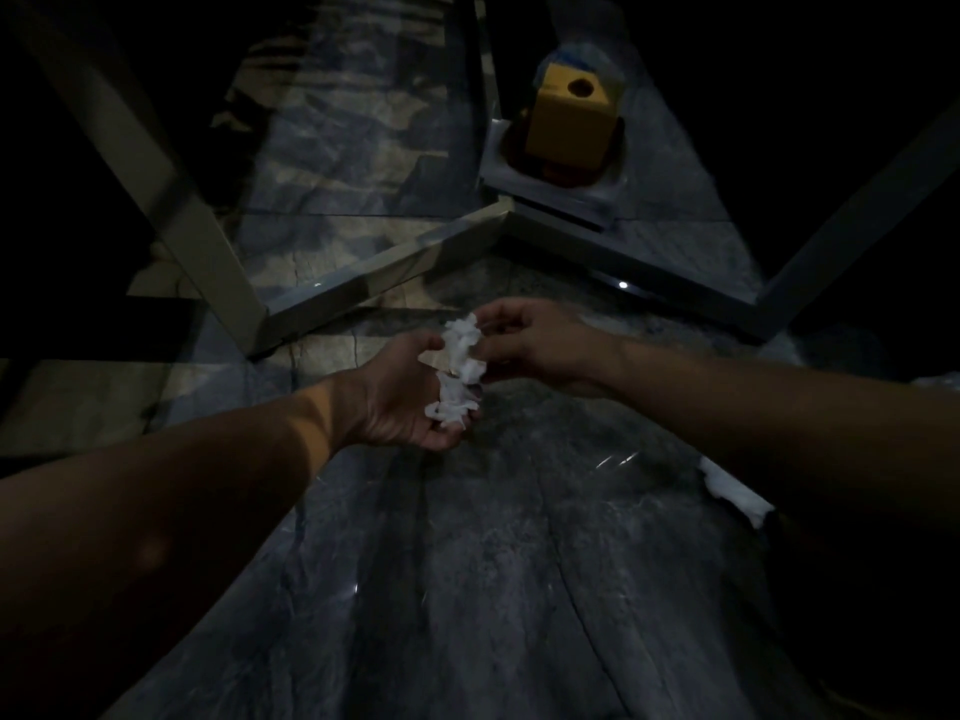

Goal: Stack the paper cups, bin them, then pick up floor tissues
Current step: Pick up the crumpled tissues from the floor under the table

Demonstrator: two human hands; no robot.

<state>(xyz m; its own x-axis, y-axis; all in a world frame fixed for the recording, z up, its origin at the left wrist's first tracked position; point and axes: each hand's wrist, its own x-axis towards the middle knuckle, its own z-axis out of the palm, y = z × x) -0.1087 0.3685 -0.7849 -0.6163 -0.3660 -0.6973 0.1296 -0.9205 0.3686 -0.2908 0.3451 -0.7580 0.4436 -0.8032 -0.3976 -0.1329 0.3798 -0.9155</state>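
Both hands meet over a dark marble floor in dim light. My left hand (402,392) is palm up and cups a bunch of crumpled white tissues (460,371). My right hand (535,340) pinches the upper end of the same white bunch between thumb and fingers. Another white tissue (735,493) lies on the floor at the right, partly under my right forearm. No paper cups are visible.
Pale metal table legs and floor bars (395,267) cross the scene behind my hands. A yellow box with a round hole (569,116) stands in a lined bin (550,184) beyond the bars. The grey marble floor (467,563) stretches toward me.
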